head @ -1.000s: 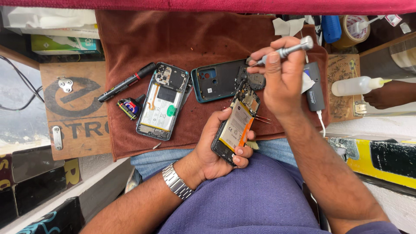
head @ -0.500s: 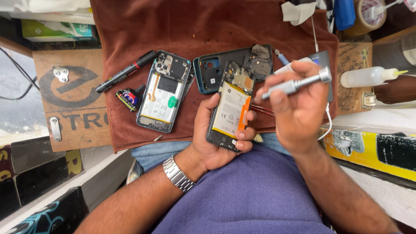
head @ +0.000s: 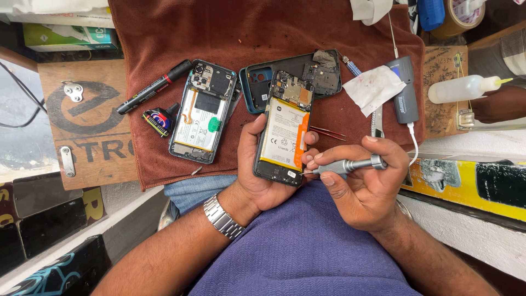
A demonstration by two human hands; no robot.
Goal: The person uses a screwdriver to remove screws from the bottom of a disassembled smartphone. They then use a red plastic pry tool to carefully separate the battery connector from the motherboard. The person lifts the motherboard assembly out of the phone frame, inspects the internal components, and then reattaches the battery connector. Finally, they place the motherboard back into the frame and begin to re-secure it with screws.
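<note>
My left hand (head: 256, 175) grips an opened phone (head: 284, 129) with its back off, so the white battery and the circuit board show. My right hand (head: 359, 186) holds a small grey screwdriver (head: 346, 164). Its tip touches the phone's lower right corner. A second opened phone (head: 201, 112) lies on the brown cloth (head: 219, 33) to the left. A dark teal back cover (head: 298, 74) lies behind the held phone, with loose parts on it.
A black marker (head: 154, 87) and a small striped item (head: 159, 120) lie left of the second phone. Red tweezers (head: 327, 132), a white tissue (head: 373, 89), a grey device (head: 404, 87) and a squeeze bottle (head: 466, 89) sit to the right. A wooden board (head: 87, 120) is at the left.
My right hand came down from above the phone to its lower right corner and laid the screwdriver level. The view also moved closer.
</note>
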